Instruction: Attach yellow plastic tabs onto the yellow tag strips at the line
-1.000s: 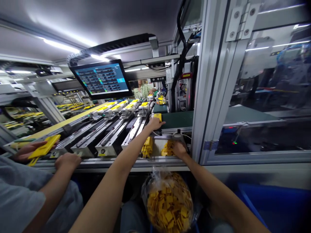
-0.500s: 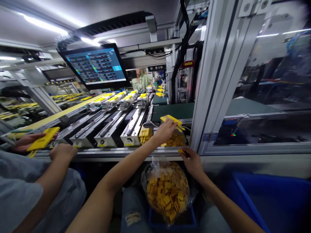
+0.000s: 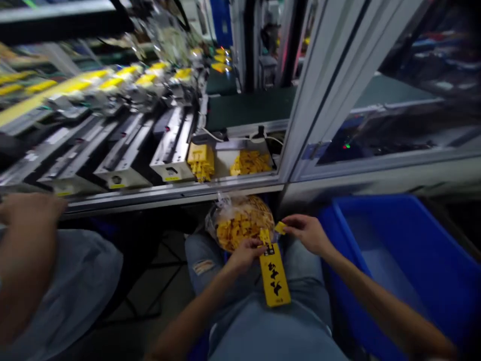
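Note:
Over my lap, my left hand (image 3: 244,253) grips the upper end of a long yellow plate with black markings (image 3: 274,277). My right hand (image 3: 306,232) pinches a small yellow piece (image 3: 280,227) just above the plate's top end. A clear bag of small yellow pieces (image 3: 240,222) rests between my knees, right behind both hands.
A blue bin (image 3: 398,250) stands at my right. Ahead, a bench edge carries a tray of yellow pieces (image 3: 251,162), a stack of yellow parts (image 3: 201,159) and several metal rail tracks (image 3: 124,150). A co-worker's hand (image 3: 26,210) and grey sleeve are at left.
My left hand brought the yellow plate from the belt down to my lap. My right hand came down from the tray with a small piece. The view tilted downward.

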Demonstrator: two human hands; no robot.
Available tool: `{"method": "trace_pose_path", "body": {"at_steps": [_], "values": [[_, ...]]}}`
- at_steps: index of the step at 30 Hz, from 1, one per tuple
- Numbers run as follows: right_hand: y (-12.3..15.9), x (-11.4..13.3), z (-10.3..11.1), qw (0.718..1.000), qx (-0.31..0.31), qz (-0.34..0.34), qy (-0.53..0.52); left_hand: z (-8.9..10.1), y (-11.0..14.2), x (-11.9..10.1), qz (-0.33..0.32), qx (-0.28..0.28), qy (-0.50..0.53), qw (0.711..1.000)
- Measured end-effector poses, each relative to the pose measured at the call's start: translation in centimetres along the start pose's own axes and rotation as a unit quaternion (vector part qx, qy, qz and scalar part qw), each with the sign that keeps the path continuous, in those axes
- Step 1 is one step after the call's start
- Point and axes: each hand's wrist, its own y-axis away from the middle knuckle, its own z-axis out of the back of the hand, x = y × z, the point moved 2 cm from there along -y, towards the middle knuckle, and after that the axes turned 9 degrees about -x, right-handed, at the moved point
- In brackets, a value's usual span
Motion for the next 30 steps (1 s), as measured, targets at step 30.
{"method": "trace_pose_path", "body": {"at_steps": [30], "values": [[4.9,-2.5,-2.7,0.978,0.156,0.116,0.080,-0.7,1.0,1.7,0.006,0.064,0.013,0.998]]}}
